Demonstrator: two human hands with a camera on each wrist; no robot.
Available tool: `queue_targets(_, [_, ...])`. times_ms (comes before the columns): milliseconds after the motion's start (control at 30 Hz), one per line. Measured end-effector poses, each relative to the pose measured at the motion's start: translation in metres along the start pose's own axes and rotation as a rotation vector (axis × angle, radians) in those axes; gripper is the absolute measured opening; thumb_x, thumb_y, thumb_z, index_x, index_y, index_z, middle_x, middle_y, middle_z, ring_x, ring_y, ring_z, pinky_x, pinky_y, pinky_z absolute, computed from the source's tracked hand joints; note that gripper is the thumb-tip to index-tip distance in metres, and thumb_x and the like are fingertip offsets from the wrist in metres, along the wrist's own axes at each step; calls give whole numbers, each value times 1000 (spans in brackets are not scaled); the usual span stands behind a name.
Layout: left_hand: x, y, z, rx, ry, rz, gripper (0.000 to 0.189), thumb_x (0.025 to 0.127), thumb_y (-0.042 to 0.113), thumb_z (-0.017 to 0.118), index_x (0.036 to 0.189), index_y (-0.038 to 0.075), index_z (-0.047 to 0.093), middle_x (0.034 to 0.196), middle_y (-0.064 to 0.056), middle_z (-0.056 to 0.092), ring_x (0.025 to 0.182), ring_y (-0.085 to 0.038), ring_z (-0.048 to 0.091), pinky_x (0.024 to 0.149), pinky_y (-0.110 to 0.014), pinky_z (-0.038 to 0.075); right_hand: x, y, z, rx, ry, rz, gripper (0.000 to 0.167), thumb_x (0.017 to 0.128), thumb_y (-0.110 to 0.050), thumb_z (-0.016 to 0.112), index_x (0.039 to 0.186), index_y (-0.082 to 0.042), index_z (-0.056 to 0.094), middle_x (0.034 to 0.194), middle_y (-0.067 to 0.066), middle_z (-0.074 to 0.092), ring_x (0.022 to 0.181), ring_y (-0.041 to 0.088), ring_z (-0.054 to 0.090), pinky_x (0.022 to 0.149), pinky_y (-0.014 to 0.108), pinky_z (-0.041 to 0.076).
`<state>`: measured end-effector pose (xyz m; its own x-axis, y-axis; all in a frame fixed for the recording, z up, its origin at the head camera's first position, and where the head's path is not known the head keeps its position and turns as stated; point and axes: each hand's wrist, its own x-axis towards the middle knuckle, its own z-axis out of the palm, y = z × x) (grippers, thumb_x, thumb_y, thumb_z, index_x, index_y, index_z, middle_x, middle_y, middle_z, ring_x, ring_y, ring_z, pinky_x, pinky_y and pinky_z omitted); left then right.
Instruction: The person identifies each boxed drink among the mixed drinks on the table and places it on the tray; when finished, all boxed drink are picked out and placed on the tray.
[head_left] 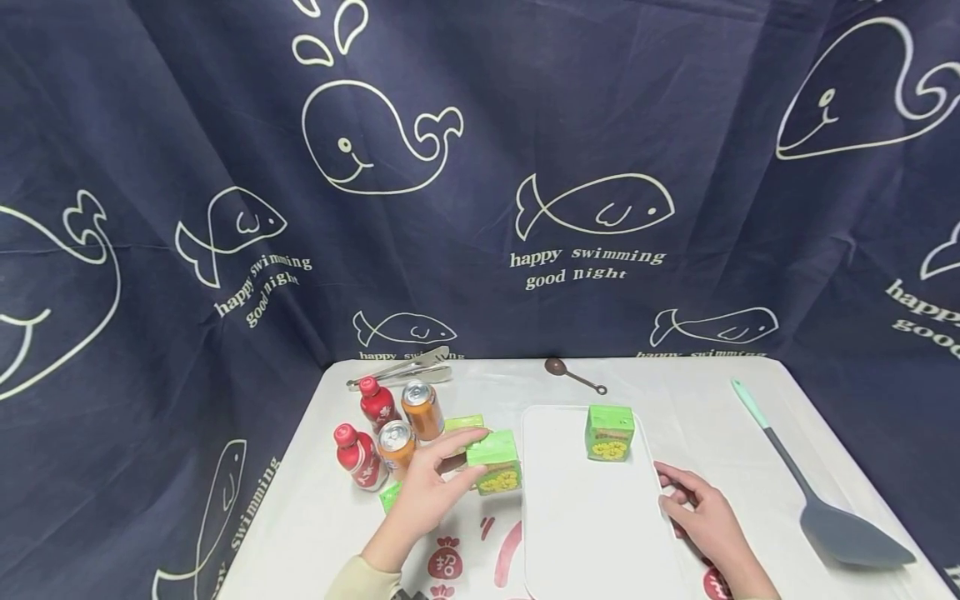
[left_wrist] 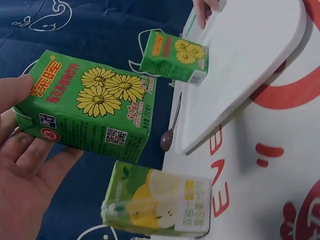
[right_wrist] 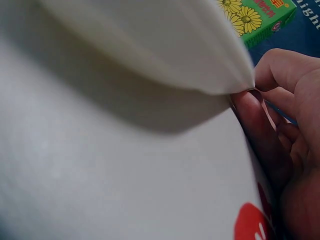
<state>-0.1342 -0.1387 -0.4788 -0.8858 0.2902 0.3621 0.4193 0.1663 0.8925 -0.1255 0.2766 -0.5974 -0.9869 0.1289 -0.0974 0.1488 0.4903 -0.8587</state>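
My left hand (head_left: 435, 479) grips a green drink carton (left_wrist: 90, 105) with yellow flowers on it, thumb on one side and fingers on the other. The carton is raised off the table, left of a white tray (head_left: 592, 517). On the tray's far right part stands a matching flower carton (head_left: 610, 433). At the tray's right rim, my right hand (head_left: 701, 508) pinches the edge with curled fingers, as the right wrist view shows. A yellow-green fruit juice carton (left_wrist: 157, 200) stands just behind the carried carton, partly hidden by it in the head view.
Two red bottles (head_left: 358, 457) and two orange cans (head_left: 422, 410) cluster at the left. Part of another green carton (head_left: 389, 497) shows behind my left wrist. Metal tongs (head_left: 405, 368) and a brown spoon (head_left: 573, 375) lie at the back; a grey spatula (head_left: 847, 529) lies right.
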Motion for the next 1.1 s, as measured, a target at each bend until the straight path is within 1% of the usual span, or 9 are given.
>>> queue_targets(133, [3,-1,9,-25,-19,-2,42,92,10,80,133,14,71,139,-4,65,129,-25,60,100,-40,58,0,1,0,12,4,-15,58,90,-2,71,146,1,56,121,17,62,74,14,58,51,30,58])
queue_targets(333, [9,-4,22,-63,-52,-16,42,93,12,80,134,14,71,138,0,66,131,-26,59,103,-40,55,0,0,0,-1,6,-7,58,90,-3,71,146,1,56,123,17,62,77,13,58,53,29,58])
queue_targets(533, [12,-5,35,-57,-67,-21,42,93,12,80,133,16,71,137,2,66,127,-23,61,101,-40,57,0,0,0,-21,7,-5,58,90,-4,72,146,1,56,122,16,63,79,13,58,54,28,58])
queue_targets(667, [14,-7,44,-81,-82,-26,41,93,11,80,133,15,71,137,2,66,129,-23,60,103,-40,56,1,1,0,-14,5,1,59,90,-4,72,147,1,56,122,16,62,78,13,58,53,29,58])
queue_targets(800, [16,-12,53,-114,-96,-29,41,93,9,79,133,13,71,137,0,66,130,-23,59,105,-41,54,1,1,0,-20,5,7,59,90,-5,72,147,0,56,124,16,62,80,13,57,54,29,58])
queue_targets(933, [17,-19,62,-105,-100,-36,40,94,11,79,133,13,71,137,-1,66,129,-21,60,104,-42,55,1,1,0,-30,8,11,59,91,-5,72,147,-1,56,125,16,62,83,13,56,55,28,58])
queue_targets(1100, [17,-25,74,-69,-99,-45,39,95,16,78,134,15,71,137,0,66,129,-19,60,103,-38,56,2,2,0,-50,8,3,59,91,-6,73,147,0,56,124,15,63,85,13,56,58,26,57])
